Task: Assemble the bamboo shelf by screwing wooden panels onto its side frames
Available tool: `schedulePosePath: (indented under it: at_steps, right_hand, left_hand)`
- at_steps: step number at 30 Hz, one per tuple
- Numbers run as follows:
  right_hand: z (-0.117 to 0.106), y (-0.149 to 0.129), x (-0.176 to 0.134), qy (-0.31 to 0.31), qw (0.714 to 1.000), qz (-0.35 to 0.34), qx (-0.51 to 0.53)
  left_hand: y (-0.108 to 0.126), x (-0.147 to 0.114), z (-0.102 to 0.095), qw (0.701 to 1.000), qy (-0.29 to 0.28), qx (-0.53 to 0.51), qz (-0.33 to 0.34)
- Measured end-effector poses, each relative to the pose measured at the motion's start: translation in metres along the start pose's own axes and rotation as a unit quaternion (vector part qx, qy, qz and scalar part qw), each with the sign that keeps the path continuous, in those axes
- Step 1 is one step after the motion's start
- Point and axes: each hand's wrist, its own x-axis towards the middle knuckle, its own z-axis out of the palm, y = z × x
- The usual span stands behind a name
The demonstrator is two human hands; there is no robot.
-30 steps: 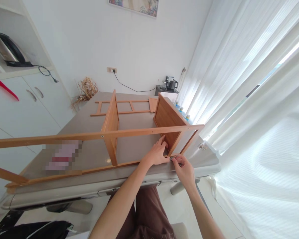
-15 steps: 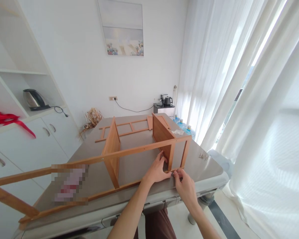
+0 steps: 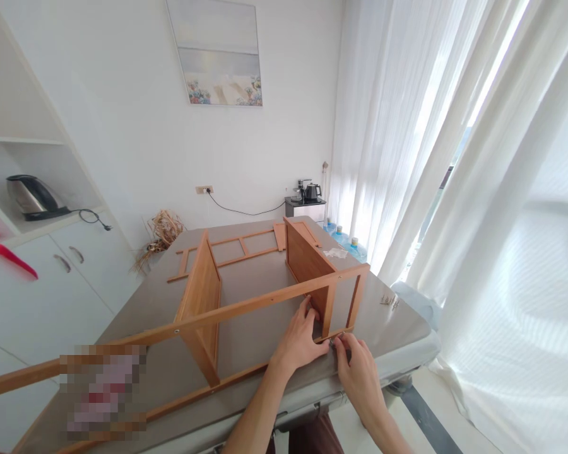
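Note:
A wooden shelf frame (image 3: 255, 301) lies on its side on the table, with two panels standing across between its rails. My left hand (image 3: 294, 343) is closed around the frame near the right panel (image 3: 307, 255). Its fingers rest on the panel's face and its thumb reaches the lower rail (image 3: 239, 379). Right beside that thumb, my right hand (image 3: 360, 366) pinches a small metallic piece at the rail's outer side, below the panel's end. The fingertips cover most of this piece, so its kind does not show.
A ladder-like wooden frame (image 3: 243, 247) lies flat toward the back. Several small screws (image 3: 389, 301) lie on the table (image 3: 402, 321) at right, and a clear plastic bag (image 3: 336, 253) is behind the frame. Water bottles (image 3: 355, 248) stand beyond the table, near the curtain.
The view has swung slightly right, so the scene sits further left. Both hands stay at the same spot on the frame; the right fingers have shifted slightly around the small piece.

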Motion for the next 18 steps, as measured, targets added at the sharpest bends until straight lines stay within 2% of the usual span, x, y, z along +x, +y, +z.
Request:
schedulePosePath:
  at_steps: [11,18]
  right_hand:
    - [0.0,-0.001,-0.001,-0.022,0.999,0.021,-0.022]
    - [-0.012,-0.001,0.004,-0.058,0.995,0.076,-0.002]
  left_hand:
    - [-0.001,0.0,-0.004,1.0,-0.012,0.013,0.008]
    - [0.001,0.0,-0.005,0.998,-0.007,0.056,0.001]
